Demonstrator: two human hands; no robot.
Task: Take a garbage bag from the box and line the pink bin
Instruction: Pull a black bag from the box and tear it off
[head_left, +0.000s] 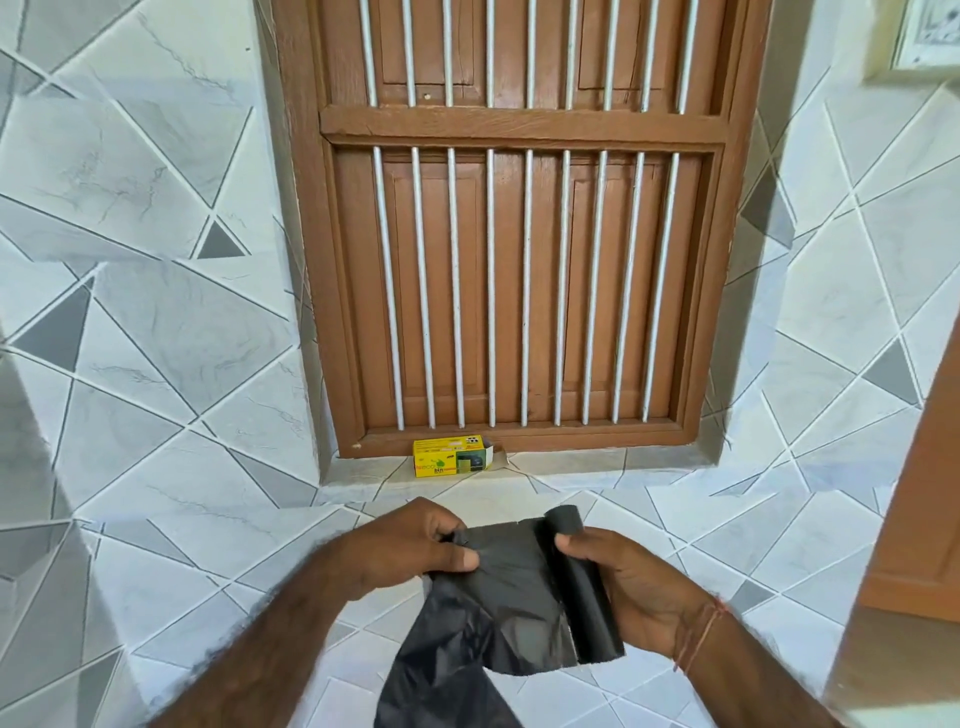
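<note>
A yellow garbage bag box (452, 457) lies on its side on the window ledge, its right end flap open. Below it, my right hand (639, 587) grips a black roll of garbage bags (587, 597), held upright and slightly tilted. A black garbage bag (498, 592) unrolls from it to the left and hangs down crumpled toward the bottom edge. My left hand (421, 543) pinches the bag's upper left corner between thumb and fingers. No pink bin is in view.
A brown wooden window (519, 130) with white vertical bars fills the middle above a grey ledge (571, 462). Grey and white tiled walls (130, 312) stand on both sides. A brown wooden panel (924, 509) edges in at the right.
</note>
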